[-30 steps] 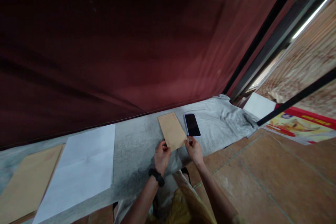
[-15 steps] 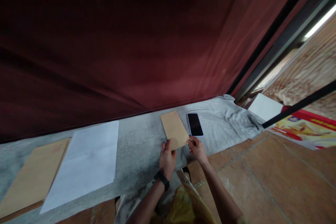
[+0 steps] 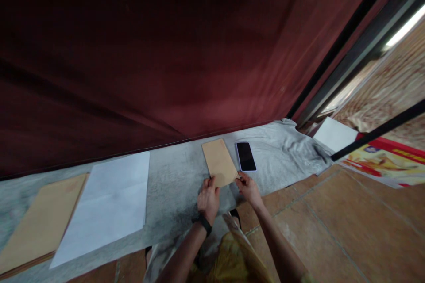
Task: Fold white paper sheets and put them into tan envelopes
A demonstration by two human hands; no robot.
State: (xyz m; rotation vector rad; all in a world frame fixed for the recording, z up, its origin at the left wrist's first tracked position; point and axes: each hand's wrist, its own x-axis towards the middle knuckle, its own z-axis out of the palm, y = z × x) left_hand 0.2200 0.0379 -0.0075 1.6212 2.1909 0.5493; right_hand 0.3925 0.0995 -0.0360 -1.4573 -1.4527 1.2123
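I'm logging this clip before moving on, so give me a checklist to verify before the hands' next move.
1. Left hand at the near edge of the brown envelope: ok.
2. Right hand with fingers at its near right corner: ok.
3. Phone beside the envelope, not under it: ok.
4. Right fingers free of the phone's near edge: cannot tell; they are very close.
5. White paper and larger brown stack away from both hands: ok.
6. Anything inside the envelope: cannot tell; only its outside shows.
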